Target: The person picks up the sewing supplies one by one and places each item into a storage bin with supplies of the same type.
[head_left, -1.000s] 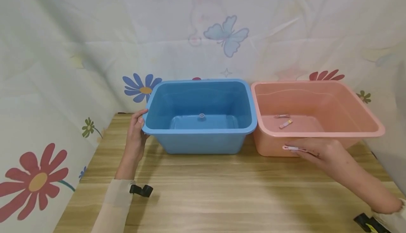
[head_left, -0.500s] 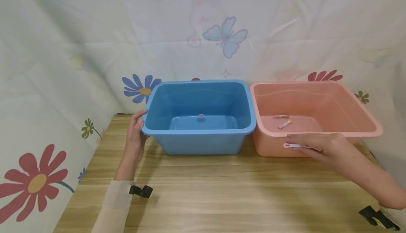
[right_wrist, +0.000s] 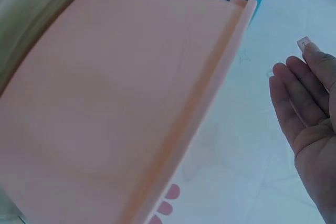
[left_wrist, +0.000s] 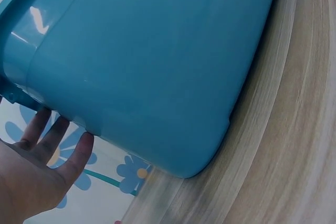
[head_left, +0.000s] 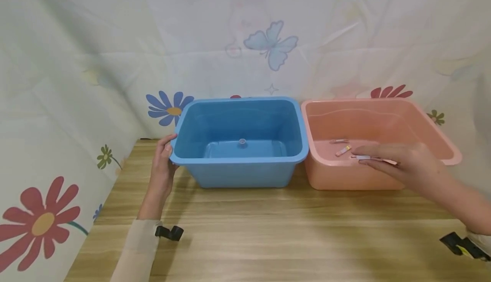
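My left hand is at the left side of a blue plastic basin. In the left wrist view its spread fingers touch the wall under the rim; the thumb is hidden there. My right hand pinches a small slim pink-and-white clip between thumb and fingers. It is over the front rim of a pink plastic basin. Just one end of the clip pokes past the fingertips in the right wrist view. Two similar small clips lie inside, one yellow-tipped and one pinkish.
A small round whitish object lies on the blue basin's floor. Both basins stand side by side, rims touching, at the back of a wood-patterned tabletop. Behind them hangs a white flower-and-butterfly cloth.
My right hand has risen with the clip from in front of the pink basin's wall to above its front rim. My left hand has kept its place at the blue basin.
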`<action>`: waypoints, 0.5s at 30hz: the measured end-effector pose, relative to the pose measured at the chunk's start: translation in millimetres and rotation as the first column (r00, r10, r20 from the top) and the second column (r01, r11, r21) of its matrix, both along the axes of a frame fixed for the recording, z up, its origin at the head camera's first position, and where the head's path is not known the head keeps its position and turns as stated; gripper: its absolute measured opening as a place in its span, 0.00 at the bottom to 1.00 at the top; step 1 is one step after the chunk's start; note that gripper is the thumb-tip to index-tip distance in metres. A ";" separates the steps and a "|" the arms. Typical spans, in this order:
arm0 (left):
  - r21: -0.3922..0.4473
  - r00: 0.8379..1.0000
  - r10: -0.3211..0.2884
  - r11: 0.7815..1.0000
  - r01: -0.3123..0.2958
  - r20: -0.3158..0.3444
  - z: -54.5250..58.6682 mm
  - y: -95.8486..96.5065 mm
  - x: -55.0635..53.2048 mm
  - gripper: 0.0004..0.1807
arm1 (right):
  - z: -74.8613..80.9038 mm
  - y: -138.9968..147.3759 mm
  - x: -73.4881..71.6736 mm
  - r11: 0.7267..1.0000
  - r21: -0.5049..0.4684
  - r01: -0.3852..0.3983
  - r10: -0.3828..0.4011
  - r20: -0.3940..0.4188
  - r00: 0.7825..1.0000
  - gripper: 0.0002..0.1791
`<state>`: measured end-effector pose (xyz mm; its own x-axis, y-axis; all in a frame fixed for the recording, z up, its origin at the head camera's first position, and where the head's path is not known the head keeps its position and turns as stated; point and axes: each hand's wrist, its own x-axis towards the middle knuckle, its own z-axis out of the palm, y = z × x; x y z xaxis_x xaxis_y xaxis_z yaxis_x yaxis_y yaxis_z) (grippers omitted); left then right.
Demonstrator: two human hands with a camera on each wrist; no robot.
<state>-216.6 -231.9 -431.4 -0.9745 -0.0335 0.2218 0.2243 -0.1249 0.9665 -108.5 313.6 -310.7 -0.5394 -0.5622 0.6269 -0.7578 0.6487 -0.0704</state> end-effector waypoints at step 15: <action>-0.026 1.000 -0.005 1.000 0.005 0.012 1.1 -0.4 -0.1 0.23 | 20.5 9.3 -16.2 0.995 0.078 0.059 -0.059 0.008 0.998 0.34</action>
<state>-216.8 -232.3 -430.3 -0.9772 -0.0228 0.2110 0.2122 -0.1005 0.9720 -124.6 322.9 -290.3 -0.5793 -0.5759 0.5769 -0.7175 0.6960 -0.0257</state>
